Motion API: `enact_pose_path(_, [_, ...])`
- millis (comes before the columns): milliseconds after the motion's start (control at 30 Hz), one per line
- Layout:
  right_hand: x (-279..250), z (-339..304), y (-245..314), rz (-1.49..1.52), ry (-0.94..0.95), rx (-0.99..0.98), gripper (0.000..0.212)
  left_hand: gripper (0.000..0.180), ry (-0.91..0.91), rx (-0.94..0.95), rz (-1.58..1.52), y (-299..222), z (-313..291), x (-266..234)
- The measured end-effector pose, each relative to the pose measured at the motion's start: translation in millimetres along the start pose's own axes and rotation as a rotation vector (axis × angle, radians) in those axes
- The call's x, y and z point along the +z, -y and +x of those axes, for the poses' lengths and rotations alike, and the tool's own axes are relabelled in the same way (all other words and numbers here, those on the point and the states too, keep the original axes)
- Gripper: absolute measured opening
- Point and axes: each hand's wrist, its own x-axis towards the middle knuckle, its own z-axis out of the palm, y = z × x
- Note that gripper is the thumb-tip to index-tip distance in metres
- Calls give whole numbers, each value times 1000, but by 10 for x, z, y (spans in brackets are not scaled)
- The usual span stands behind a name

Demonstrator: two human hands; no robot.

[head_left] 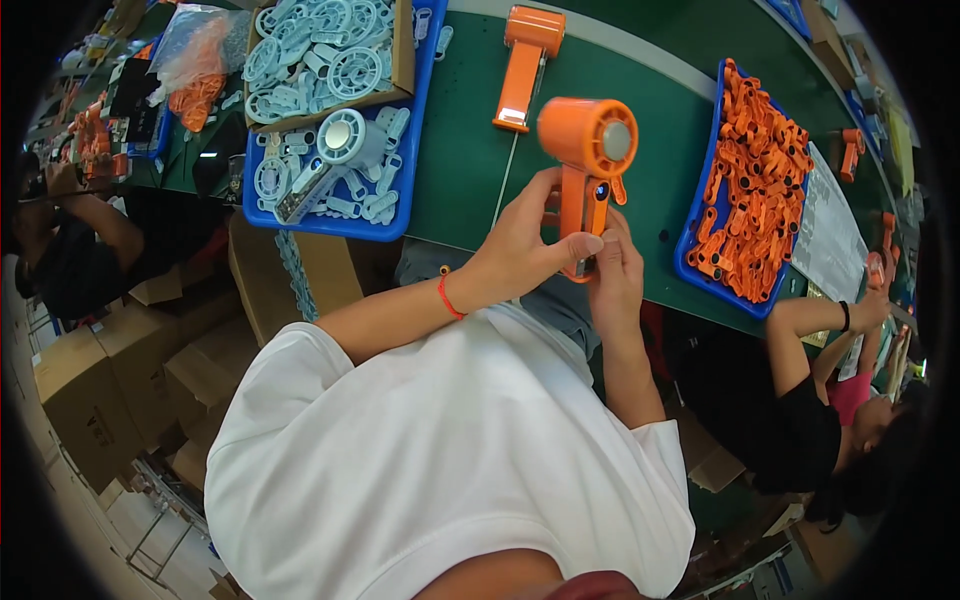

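Observation:
An orange handheld fan (pixel 587 140) is held upright in front of me, its round head up and its silver centre disc facing me. My left hand (pixel 535 235) wraps round the handle, with the thumb lying across its lower front. From the right, my right hand (pixel 618 270) grips the lower handle, its fingers partly hidden behind it. A small orange piece (pixel 618 190) sticks out beside the handle near my right fingertips. A second orange handheld fan (pixel 525 65) lies on the green table (pixel 455 170) farther off.
A blue tray (pixel 425 130) at left holds light blue plastic parts, a cardboard box (pixel 403 50) and a light blue fan (pixel 345 140). At right, another blue tray (pixel 690 235) holds many orange parts (pixel 750 180). People work on both sides; cartons (pixel 110 370) stand at lower left.

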Motion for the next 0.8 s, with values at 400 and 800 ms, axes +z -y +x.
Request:
enact_pose_path(400, [-1332, 676, 17, -1335, -270, -41, 42, 60, -300, -42, 238, -559, 2872, -349])
enact_pose_path(800, [-1347, 610, 126, -1231, -342, 70, 30, 59, -1655, -136, 771, -151, 3972, -1829])
